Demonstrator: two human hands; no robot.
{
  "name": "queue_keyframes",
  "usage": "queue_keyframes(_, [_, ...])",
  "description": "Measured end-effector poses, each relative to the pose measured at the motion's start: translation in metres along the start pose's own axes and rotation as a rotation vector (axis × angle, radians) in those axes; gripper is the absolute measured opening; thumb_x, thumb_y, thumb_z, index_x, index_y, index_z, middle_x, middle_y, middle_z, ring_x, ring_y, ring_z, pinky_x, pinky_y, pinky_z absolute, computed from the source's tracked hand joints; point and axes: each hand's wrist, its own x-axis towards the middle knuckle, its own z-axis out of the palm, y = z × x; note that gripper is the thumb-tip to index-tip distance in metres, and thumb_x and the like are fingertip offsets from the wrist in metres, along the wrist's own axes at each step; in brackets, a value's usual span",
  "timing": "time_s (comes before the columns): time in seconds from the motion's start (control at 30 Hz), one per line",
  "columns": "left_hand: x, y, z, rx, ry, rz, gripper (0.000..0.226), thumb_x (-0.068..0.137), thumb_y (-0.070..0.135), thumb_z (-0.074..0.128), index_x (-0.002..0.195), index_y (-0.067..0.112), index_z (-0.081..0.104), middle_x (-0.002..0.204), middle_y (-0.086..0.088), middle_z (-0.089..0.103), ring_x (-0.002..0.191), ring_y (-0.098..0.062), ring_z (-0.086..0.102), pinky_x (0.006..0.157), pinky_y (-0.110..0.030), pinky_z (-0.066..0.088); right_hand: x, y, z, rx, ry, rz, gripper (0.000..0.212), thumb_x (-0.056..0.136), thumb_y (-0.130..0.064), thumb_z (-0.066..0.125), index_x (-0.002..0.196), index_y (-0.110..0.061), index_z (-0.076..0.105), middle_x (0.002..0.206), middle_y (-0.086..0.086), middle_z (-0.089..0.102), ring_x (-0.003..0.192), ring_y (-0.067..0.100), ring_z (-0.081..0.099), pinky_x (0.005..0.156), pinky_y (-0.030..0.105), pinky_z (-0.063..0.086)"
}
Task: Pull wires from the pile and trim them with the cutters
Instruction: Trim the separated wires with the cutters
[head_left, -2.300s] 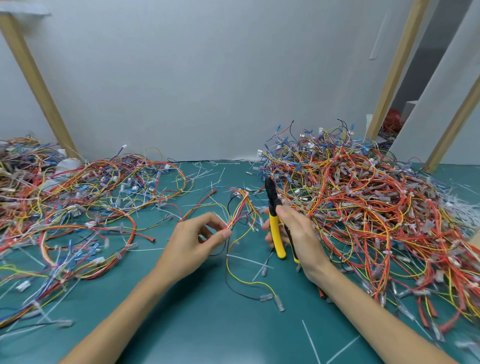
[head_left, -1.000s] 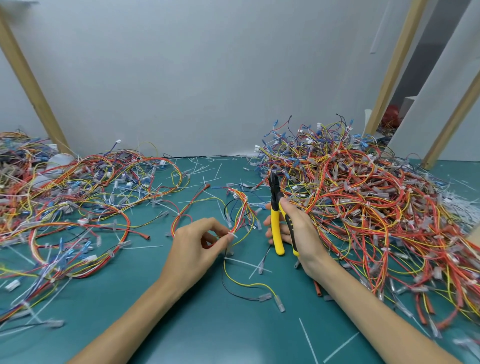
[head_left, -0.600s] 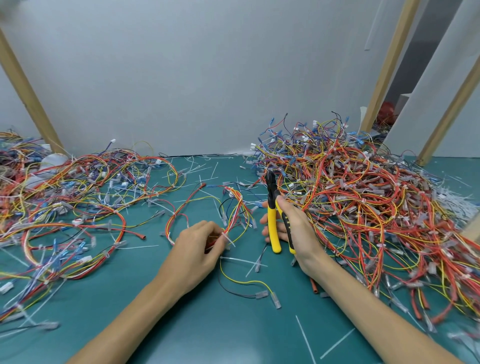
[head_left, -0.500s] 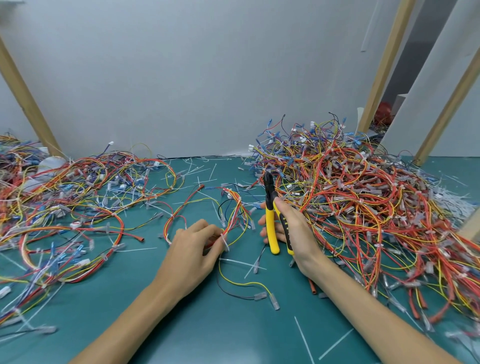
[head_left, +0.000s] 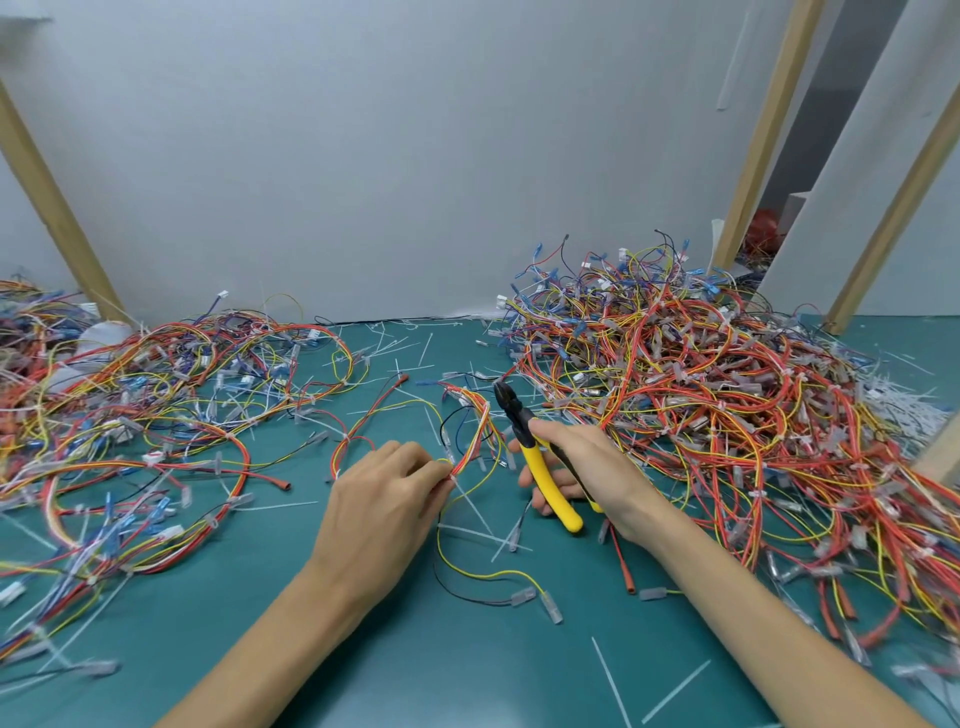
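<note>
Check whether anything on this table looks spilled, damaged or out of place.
Nothing looks damaged. White strips litter the mat, with a heap of them beside the wire pile at the right edge. It looks like trimming litter rather than a spill.

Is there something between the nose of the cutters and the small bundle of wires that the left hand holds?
Nothing visible. The cutters in the right hand point up beside the wire bundle that the left hand pinches; only a narrow strip of green mat shows between them.
</note>
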Motion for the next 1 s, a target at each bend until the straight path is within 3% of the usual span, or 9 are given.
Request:
queue_keyframes(0.23, [-0.001,0.005,-0.003,0.046,-0.126,-0.012,0.012,0.076,0.013,0.081,0.072,0.013,0.069,0.071,-0.001,0.062,0.062,-0.024,0.059,0.043,-0.03,0.046,-0.002,0.002,-0.001,-0.067,-0.039,-0.033,0.038,0.101,-0.037,0.049,0.101,-0.007,0.072,0.076,0.013,0.068,0.058,0.026,0.061,0.054,0.033,0.052])
queue_keyframes(0.4, [-0.001,0.006,-0.003,0.068,-0.19,-0.029,0.02,0.07,0.009,0.084,0.067,0.012,0.064,0.069,-0.002,0.058,0.059,-0.025,0.057,0.039,-0.032,0.044,-0.002,0.002,-0.004,-0.106,-0.057,-0.023,0.043,0.101,-0.037,0.048,0.105,0.0,0.07,0.075,0.013,0.069,0.056,0.026,0.062,0.055,0.035,0.053])
queue_keyframes(0.63, [-0.002,0.006,0.003,0.106,-0.239,-0.036,0.029,0.062,0.006,0.087,0.064,0.011,0.059,0.067,-0.002,0.055,0.057,-0.023,0.054,0.034,-0.033,0.041,-0.002,0.003,0.0,-0.11,-0.09,-0.033,0.038,0.1,-0.037,0.05,0.102,-0.007,0.073,0.076,0.013,0.069,0.056,0.025,0.062,0.052,0.031,0.052])
queue_keyframes(0.83, [-0.006,0.003,0.007,-0.025,-0.163,-0.126,0.017,0.082,0.011,0.074,0.07,0.007,0.064,0.071,-0.007,0.058,0.056,-0.031,0.056,0.044,-0.038,0.049,0.005,0.003,0.0,-0.026,0.088,0.124,0.044,0.099,-0.039,0.049,0.1,0.0,0.068,0.069,0.017,0.068,0.052,0.029,0.063,0.051,0.035,0.057])
queue_keyframes(1.0, [-0.006,0.0,0.005,-0.186,-0.122,-0.227,0.005,0.084,0.02,0.074,0.081,0.016,0.075,0.074,0.001,0.064,0.06,-0.024,0.062,0.056,-0.035,0.051,0.003,0.001,0.0,0.019,0.093,0.14,0.043,0.097,-0.04,0.051,0.1,-0.001,0.069,0.072,0.019,0.069,0.053,0.029,0.064,0.051,0.035,0.058])
